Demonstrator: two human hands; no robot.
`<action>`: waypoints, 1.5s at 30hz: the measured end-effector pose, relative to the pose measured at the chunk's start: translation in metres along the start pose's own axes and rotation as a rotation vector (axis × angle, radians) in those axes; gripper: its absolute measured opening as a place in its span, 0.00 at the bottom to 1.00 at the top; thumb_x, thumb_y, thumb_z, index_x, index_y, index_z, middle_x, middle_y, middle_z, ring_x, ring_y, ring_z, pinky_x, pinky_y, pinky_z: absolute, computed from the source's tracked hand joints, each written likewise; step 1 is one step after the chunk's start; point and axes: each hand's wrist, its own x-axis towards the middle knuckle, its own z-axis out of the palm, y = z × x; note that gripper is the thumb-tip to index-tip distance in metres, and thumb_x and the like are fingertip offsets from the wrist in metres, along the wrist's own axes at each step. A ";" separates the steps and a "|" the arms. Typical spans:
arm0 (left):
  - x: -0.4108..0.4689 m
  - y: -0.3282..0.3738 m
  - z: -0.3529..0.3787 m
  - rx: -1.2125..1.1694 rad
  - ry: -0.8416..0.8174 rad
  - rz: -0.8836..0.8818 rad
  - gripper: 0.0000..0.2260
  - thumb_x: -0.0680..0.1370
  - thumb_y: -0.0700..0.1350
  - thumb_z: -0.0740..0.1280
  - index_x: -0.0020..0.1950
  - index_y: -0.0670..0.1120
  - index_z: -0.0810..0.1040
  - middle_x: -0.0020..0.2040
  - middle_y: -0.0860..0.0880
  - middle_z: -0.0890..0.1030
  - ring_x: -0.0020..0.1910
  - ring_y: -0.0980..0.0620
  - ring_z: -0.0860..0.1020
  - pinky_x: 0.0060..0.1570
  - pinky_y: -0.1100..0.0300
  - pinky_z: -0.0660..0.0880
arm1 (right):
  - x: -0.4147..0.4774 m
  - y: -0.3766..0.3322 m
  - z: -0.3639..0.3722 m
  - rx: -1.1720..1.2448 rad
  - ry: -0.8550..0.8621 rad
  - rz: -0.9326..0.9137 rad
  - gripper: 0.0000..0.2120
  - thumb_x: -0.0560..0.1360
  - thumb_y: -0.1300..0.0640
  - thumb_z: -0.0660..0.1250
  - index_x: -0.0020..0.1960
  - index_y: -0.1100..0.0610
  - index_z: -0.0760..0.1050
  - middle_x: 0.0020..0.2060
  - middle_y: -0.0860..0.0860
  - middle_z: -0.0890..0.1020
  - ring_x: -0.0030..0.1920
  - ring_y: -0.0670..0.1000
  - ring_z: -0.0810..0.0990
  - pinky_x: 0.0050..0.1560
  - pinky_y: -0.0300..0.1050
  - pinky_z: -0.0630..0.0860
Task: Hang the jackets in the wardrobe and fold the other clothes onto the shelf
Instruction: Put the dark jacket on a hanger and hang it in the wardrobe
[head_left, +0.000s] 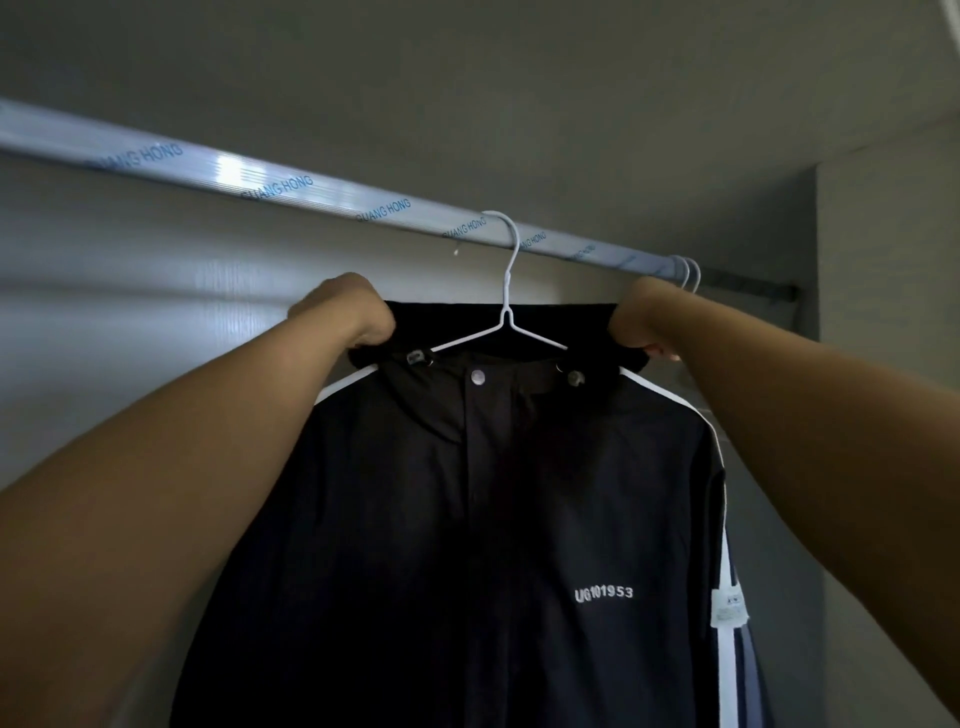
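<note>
The left hand (343, 312) and right hand (641, 322) clenched the jacket (467, 519) collar at 9 and 3 o'clock of the hanger (506, 291). An uneven tug could have unhooked it from the rail (311, 192).

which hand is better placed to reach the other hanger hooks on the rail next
Right, probably. The right hand grips the black jacket at its hood, just below the other hooks near the right end of the rail. The left hand grips the hood's opposite side, beyond the white hanger.
</note>
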 end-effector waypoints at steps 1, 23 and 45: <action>0.000 -0.003 -0.003 0.067 -0.008 -0.012 0.09 0.73 0.44 0.72 0.49 0.39 0.81 0.48 0.42 0.82 0.44 0.43 0.81 0.47 0.54 0.79 | 0.003 0.001 -0.001 -0.009 0.039 -0.018 0.09 0.80 0.62 0.63 0.41 0.63 0.70 0.36 0.57 0.75 0.33 0.54 0.74 0.27 0.44 0.70; -0.063 -0.012 0.034 -0.435 0.207 0.449 0.16 0.83 0.55 0.60 0.48 0.52 0.86 0.42 0.57 0.83 0.49 0.52 0.80 0.52 0.56 0.75 | -0.067 0.005 0.061 0.087 0.404 -0.499 0.25 0.83 0.35 0.47 0.42 0.52 0.70 0.46 0.58 0.80 0.48 0.64 0.79 0.44 0.51 0.70; -0.113 -0.074 -0.014 0.080 0.484 0.470 0.12 0.85 0.47 0.59 0.44 0.45 0.74 0.44 0.51 0.71 0.40 0.49 0.69 0.43 0.54 0.65 | -0.165 -0.002 0.054 -0.044 0.267 -0.865 0.14 0.84 0.47 0.51 0.62 0.51 0.71 0.53 0.54 0.80 0.51 0.62 0.79 0.44 0.52 0.71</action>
